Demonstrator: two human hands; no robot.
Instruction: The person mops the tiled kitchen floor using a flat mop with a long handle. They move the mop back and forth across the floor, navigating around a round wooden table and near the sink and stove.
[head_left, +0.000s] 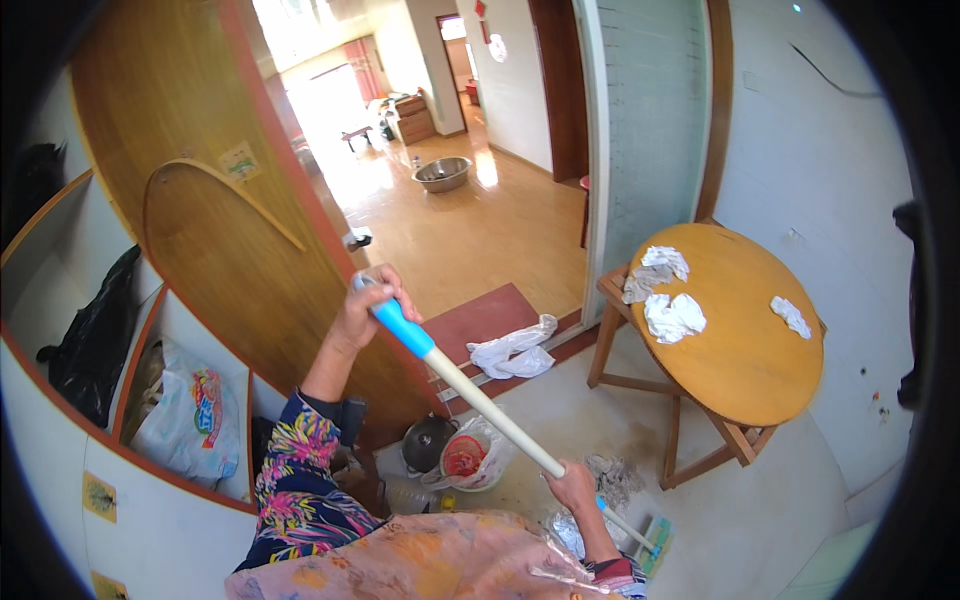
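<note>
A long-handled cleaning tool, a broom or mop, crosses diagonally in front of me. My left hand (360, 311) is wrapped around the top of its blue grip (403, 328). Lower down, my right hand (576, 487) grasps the cream pole (495, 416). Past my right forearm, the green and yellow head (660, 540) rests on the pale floor; its exact kind is unclear. Beside my right hand lies a grey heap of debris or strands (616, 476). Crumpled shiny plastic (568, 531) is partly hidden behind that forearm.
A round wooden folding table (750, 360) bearing crumpled white cloths (675, 319) stands right. White plastic (514, 352) lies at the doorway. A dark lidded pot (429, 442), a red basket (463, 456) and a plastic bottle (409, 495) sit by the open wooden door (225, 277). Shelves (169, 304) curve along the left.
</note>
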